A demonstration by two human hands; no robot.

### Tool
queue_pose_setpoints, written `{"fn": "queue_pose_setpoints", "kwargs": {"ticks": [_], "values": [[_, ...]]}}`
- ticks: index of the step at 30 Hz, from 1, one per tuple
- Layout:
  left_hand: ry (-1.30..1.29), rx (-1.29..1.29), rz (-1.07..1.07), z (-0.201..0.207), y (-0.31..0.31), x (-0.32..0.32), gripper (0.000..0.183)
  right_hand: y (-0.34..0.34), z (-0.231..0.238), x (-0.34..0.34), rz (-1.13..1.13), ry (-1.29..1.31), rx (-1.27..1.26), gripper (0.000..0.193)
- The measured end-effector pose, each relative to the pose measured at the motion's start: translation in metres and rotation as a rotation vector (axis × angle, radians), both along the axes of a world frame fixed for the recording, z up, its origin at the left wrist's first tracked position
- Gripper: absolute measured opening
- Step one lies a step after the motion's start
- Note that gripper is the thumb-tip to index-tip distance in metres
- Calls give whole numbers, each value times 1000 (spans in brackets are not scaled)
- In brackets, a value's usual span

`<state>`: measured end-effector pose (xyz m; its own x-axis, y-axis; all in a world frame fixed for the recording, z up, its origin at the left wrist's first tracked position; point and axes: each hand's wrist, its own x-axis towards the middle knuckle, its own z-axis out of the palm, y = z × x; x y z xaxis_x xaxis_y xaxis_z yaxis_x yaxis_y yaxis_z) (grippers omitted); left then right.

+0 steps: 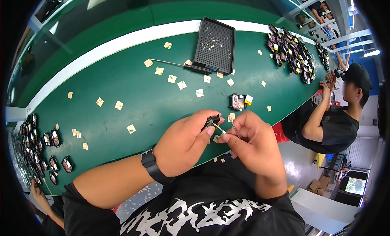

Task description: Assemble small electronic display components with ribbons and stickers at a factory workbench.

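Note:
My left hand [185, 140] is closed round a small black plastic unit [211, 121], holding it up just above the table's near edge. Much of the unit is hidden by the fingers. Between thumb and fingers, my right hand [258, 146] pinches a thin pale stick-like piece [219, 128], its tip at the black unit. A second slim metal piece [234, 125] shows by the right fingers; whether it belongs to the same tool I cannot tell. Just beyond the hands, a black unit with a yellow tab [239, 101] lies on the green table [138, 94].
A black perforated tray [214, 45] with tiny metal parts stands at the back, a screwdriver [183, 66] before it. Small beige paper squares [131, 129] lie scattered. Black units are heaped at the far right [290, 53] and left [34, 146]. A co-worker [333, 110] sits at right; another person's hand [38, 195] shows lower left.

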<state>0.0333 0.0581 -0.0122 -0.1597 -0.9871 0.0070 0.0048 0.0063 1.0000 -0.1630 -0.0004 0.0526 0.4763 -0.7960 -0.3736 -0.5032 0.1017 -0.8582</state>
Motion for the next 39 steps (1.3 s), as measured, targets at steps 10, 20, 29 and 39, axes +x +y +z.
{"fn": "queue_pose_setpoints", "kwargs": {"ticks": [10, 20, 29, 39], "values": [[251, 258, -73, 7, -6, 7, 29, 4, -9, -2, 13, -20, -171, 15], [631, 437, -132, 1, -11, 15, 44, -10, -6, 1, 59, -135, -299, 33], [540, 419, -170, 12, -12, 14, 47, -24, -22, -2, 302, -106, -570, 45], [288, 285, -133, 8, -5, 11, 58, -23, -19, 2, 296, -99, -702, 15]]}}
